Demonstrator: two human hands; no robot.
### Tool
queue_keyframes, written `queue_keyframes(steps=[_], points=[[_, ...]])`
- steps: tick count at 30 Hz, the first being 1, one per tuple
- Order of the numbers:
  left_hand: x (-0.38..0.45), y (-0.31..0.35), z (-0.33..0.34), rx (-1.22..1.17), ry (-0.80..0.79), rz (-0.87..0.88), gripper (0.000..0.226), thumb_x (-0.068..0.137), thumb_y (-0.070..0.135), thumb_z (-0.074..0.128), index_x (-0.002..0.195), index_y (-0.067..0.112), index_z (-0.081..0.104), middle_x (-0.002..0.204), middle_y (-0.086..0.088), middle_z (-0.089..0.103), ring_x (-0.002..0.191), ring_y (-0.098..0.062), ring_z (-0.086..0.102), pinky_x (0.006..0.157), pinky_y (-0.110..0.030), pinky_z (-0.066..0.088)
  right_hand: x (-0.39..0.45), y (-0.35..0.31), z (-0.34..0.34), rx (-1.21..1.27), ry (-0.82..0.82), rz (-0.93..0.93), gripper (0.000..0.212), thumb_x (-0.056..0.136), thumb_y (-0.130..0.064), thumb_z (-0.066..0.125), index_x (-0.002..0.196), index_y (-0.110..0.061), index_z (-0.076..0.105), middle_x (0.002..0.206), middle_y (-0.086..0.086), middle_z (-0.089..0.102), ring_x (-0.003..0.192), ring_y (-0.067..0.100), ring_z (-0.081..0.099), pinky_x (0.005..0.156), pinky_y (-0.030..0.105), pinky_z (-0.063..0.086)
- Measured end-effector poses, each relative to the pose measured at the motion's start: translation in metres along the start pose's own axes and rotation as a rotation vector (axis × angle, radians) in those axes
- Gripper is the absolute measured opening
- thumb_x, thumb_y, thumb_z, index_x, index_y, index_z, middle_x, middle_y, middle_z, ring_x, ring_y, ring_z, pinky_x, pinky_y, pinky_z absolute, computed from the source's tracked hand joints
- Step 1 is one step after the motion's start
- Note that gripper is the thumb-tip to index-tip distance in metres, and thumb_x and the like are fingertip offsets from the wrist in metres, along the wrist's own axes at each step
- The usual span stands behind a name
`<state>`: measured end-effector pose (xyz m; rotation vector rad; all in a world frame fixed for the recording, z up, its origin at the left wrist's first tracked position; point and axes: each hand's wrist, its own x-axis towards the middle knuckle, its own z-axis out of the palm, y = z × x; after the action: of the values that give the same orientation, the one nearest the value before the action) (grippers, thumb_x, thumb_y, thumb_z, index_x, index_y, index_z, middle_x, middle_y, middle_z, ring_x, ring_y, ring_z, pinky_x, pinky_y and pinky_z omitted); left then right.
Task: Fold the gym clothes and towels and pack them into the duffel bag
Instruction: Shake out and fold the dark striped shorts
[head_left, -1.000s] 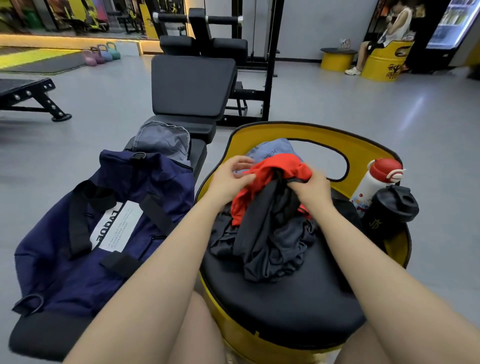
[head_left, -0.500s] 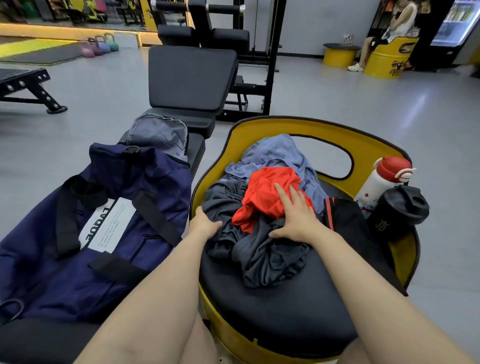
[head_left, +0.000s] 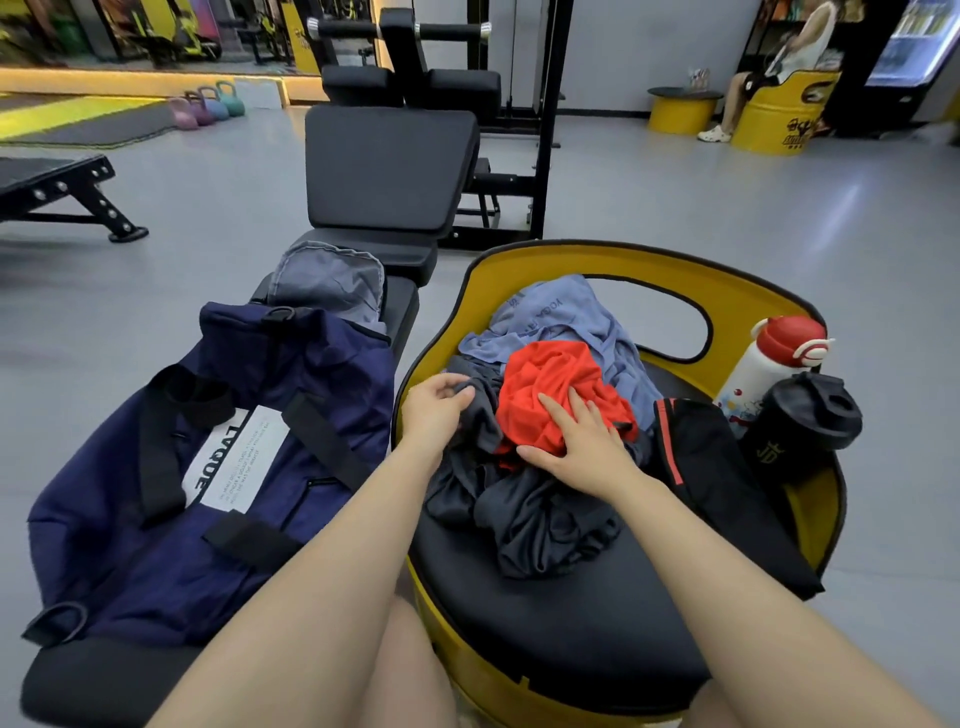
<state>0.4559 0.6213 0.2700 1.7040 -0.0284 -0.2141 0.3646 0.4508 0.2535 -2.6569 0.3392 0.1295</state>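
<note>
A heap of clothes lies on the black cushion of a yellow barrel seat. On top is a red garment, behind it a light blue towel, under and in front a dark grey garment. A black garment with a red stripe lies to the right. My left hand pinches an edge of the dark grey garment at the heap's left. My right hand lies flat with straight fingers on the red garment. The navy duffel bag rests on a black bench to the left, its end flap open.
A white bottle with a red cap and a black shaker cup stand at the seat's right rim. A black gym machine stands behind the bag. A person sits on a yellow seat far right. Grey floor lies all around.
A second ago both hands held the red garment lifted over the heap. It now lies on the pile, my right hand flat on it, and my left hand has taken hold of the grey garment's edge.
</note>
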Motion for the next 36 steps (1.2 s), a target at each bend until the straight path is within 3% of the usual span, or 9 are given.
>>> queue_keyframes(steps=[6, 13, 18, 20, 23, 25, 27, 31, 36], points=[[-0.008, 0.074, -0.011, -0.033, -0.125, 0.104, 0.011, 0.092, 0.002, 0.057, 0.1, 0.009, 0.061, 0.073, 0.002, 0.054, 0.073, -0.012, 0.055, 0.059, -0.02, 0.047, -0.008, -0.015, -0.028, 0.12, 0.162, -0.082, 0.082, 0.078, -0.053, 0.071, 0.147, -0.03, 0.033, 0.16, 0.0, 0.014, 0.147, 0.021, 0.012, 0.119, 0.043, 0.014], [-0.023, 0.147, -0.015, -0.089, -0.121, 0.192, 0.008, 0.093, 0.001, 0.055, 0.093, 0.008, 0.06, 0.078, -0.001, 0.058, 0.073, -0.013, 0.055, 0.064, -0.026, 0.05, -0.012, -0.066, -0.062, 0.409, 0.088, -0.138, 0.074, 0.077, -0.038, 0.078, 0.141, -0.024, 0.043, 0.137, -0.006, 0.054, 0.128, 0.015, 0.047, 0.103, 0.032, 0.041], [-0.04, 0.208, -0.021, -0.14, -0.136, 0.275, 0.009, 0.093, 0.003, 0.056, 0.092, 0.009, 0.062, 0.08, -0.003, 0.06, 0.081, -0.018, 0.058, 0.076, -0.032, 0.053, -0.017, -0.106, -0.102, 0.664, 0.332, -0.097, 0.007, 0.088, -0.026, 0.067, 0.093, -0.022, 0.066, 0.087, -0.003, 0.066, 0.084, 0.016, 0.058, 0.071, 0.031, 0.047], [-0.044, 0.227, -0.028, -0.141, -0.147, 0.304, 0.008, 0.092, 0.004, 0.057, 0.093, 0.011, 0.062, 0.083, -0.002, 0.061, 0.085, -0.019, 0.06, 0.074, -0.03, 0.056, -0.02, -0.121, -0.124, 0.69, 0.424, -0.111, 0.028, 0.09, -0.018, 0.063, 0.065, -0.024, 0.053, 0.061, -0.005, 0.053, 0.065, 0.013, 0.047, 0.053, 0.024, 0.034], [-0.047, 0.245, -0.044, -0.1, -0.1, 0.325, 0.007, 0.092, 0.008, 0.059, 0.097, 0.012, 0.062, 0.087, -0.001, 0.061, 0.087, -0.017, 0.06, 0.068, -0.028, 0.056, -0.029, -0.137, -0.158, 0.634, 0.509, -0.135, 0.043, 0.086, -0.005, 0.06, 0.053, -0.024, 0.041, 0.049, -0.01, 0.037, 0.061, 0.009, 0.037, 0.043, 0.02, 0.025], [-0.046, 0.247, -0.055, -0.063, -0.075, 0.318, 0.007, 0.092, 0.009, 0.061, 0.097, 0.014, 0.062, 0.09, -0.003, 0.06, 0.09, -0.019, 0.059, 0.065, -0.027, 0.055, -0.036, -0.144, -0.181, 0.614, 0.55, -0.154, 0.033, 0.084, 0.001, 0.056, 0.057, -0.019, 0.057, 0.05, -0.011, 0.045, 0.066, 0.007, 0.045, 0.046, 0.014, 0.031], [-0.048, 0.246, -0.065, -0.023, -0.087, 0.299, 0.006, 0.09, 0.01, 0.063, 0.094, 0.015, 0.061, 0.094, -0.008, 0.057, 0.089, -0.023, 0.058, 0.065, -0.03, 0.057, -0.041, -0.153, -0.201, 0.623, 0.567, -0.204, 0.034, 0.081, 0.004, 0.051, 0.086, -0.018, 0.076, 0.07, -0.008, 0.066, 0.08, 0.009, 0.059, 0.062, 0.017, 0.043], [-0.057, 0.25, -0.076, 0.042, -0.146, 0.282, 0.01, 0.091, 0.009, 0.061, 0.098, 0.016, 0.059, 0.086, -0.009, 0.057, 0.09, -0.032, 0.062, 0.085, -0.054, 0.054, -0.052, -0.177, -0.24, 0.644, 0.605, -0.242, 0.043, 0.082, 0.007, 0.047, 0.108, -0.014, 0.073, 0.099, 0.001, 0.071, 0.098, 0.014, 0.061, 0.08, 0.019, 0.044], [-0.069, 0.266, -0.084, 0.17, -0.138, 0.349, 0.023, 0.089, 0.007, 0.063, 0.105, 0.018, 0.053, 0.105, -0.008, 0.062, 0.092, -0.028, 0.061, 0.086, -0.045, 0.053, -0.071, -0.205, -0.287, 0.722, 0.646, -0.268, 0.046, 0.082, 0.009, 0.042, 0.107, -0.013, 0.074, 0.098, 0.001, 0.069, 0.1, 0.018, 0.061, 0.091, 0.029, 0.05]])
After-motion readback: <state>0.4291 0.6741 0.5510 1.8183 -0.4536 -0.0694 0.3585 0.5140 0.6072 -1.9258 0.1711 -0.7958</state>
